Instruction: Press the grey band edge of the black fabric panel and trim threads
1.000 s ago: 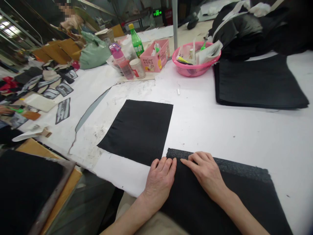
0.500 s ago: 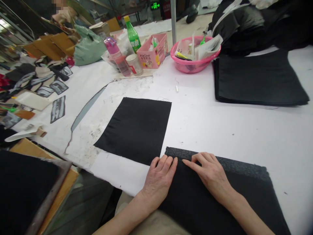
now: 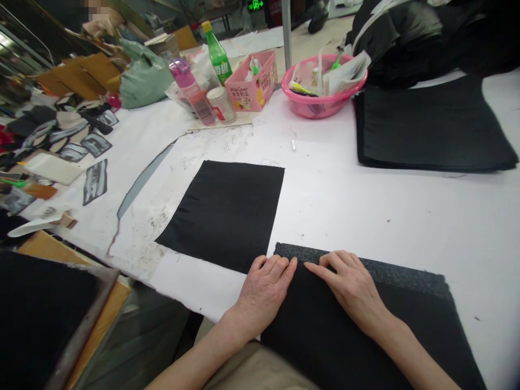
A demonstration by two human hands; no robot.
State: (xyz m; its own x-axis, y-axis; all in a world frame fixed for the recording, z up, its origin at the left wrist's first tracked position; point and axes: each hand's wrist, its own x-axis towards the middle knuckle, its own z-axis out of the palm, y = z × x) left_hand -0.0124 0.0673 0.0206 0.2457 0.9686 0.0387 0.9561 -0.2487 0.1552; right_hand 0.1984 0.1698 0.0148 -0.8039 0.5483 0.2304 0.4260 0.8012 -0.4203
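Observation:
A black fabric piece lies at the table's front edge and hangs toward my lap. Along its far side runs a speckled dark grey strip. With fingers curled, my left hand grips the fabric near its far left corner. My right hand pinches the fabric just below the strip, thumb and index finger close to the left fingertips. What lies under the curled fingers is hidden. Just beyond my left hand, a smaller black fabric square rests flat on the white table covering.
A stack of black fabric stands at back right, beside a pink basin of small items. Further left are a pink box, a green bottle and a purple-topped bottle. A small white stick lies mid-table.
The view has shifted very slightly. Both hands keep nearly the same place on the black fabric, with the fingertips barely moved.

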